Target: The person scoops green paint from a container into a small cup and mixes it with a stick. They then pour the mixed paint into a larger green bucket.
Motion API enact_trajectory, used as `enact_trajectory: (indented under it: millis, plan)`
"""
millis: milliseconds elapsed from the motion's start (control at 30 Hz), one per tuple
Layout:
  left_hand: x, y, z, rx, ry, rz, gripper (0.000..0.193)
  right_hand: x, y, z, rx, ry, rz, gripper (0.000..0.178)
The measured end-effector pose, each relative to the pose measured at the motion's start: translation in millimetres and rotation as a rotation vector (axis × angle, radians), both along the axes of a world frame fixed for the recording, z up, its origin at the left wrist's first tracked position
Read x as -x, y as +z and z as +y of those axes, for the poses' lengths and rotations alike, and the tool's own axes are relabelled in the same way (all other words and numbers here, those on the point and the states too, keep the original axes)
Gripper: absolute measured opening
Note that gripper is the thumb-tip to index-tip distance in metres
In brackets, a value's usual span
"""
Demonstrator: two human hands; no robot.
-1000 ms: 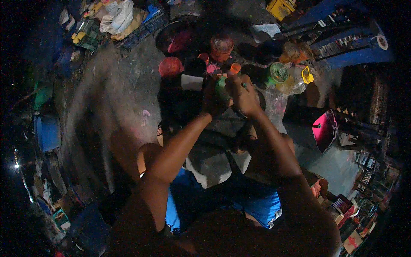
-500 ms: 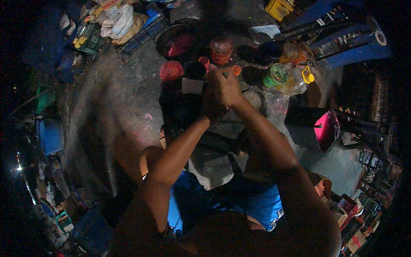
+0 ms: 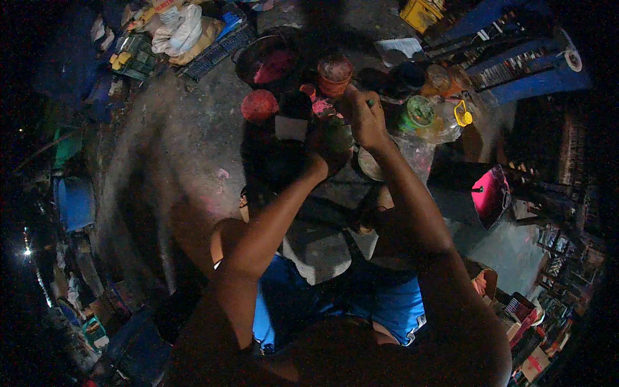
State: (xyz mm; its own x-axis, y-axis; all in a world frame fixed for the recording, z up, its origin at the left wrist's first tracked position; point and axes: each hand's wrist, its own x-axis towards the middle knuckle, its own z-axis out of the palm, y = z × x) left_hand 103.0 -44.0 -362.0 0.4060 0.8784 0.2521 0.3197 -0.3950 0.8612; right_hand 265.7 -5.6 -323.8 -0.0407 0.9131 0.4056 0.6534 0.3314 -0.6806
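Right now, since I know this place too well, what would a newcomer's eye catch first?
Likely the pink shape at the right, vivid against the dark. Then the blue shorts, lower centre, and the left hand and right hand, close together above centre.

White plastic bag [image 3: 178, 32] beside dark blue crate [image 3: 216, 53], upper left; yellow crate [image 3: 421, 14], upper right; pink object [image 3: 491, 195], right.

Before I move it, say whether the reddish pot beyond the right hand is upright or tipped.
Upright: the reddish pot shows its round mouth facing up.
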Motion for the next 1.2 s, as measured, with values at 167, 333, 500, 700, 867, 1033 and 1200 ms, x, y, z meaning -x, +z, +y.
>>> enact_trajectory:
  millis: [167, 333, 500, 700, 867, 1033, 1200]
  plan:
    - [-12.7, 21.9, -0.6, 0.256, -0.026, -0.378, 0.068, -1.7, -7.8, -26.3, 0.286, -0.174, 0.690, 0.016]
    - [8.9, 0.5, 3.2, 0.592, 0.026, -0.503, 0.074, 26.8, 44.5, -58.3, 0.195, 0.015, 0.413, 0.027]
    - [4.8, 27.2, 6.0, -0.293, 0.099, 0.066, 0.074, 36.9, 52.2, -52.6, -0.191, 0.068, -0.071, 0.042]
    - [4.8, 20.5, 12.5, -0.127, 0.083, -0.074, 0.068, 50.8, 37.5, -39.3, -0.039, 0.026, -0.091, 0.039]
    - [7.7, 24.3, 17.4, -0.078, 0.025, -0.058, 0.055, 55.7, 28.6, -32.3, -0.191, 0.059, -0.163, 0.045]
    - [3.6, 28.3, 18.3, -0.140, 0.021, 0.022, 0.053, 61.4, -5.3, -22.4, 0.060, 0.061, 0.016, 0.048]
    - [2.6, 38.3, 17.1, -0.154, 0.050, -0.052, 0.063, 61.1, -1.0, -14.4, -0.200, -0.055, -0.373, 0.049]
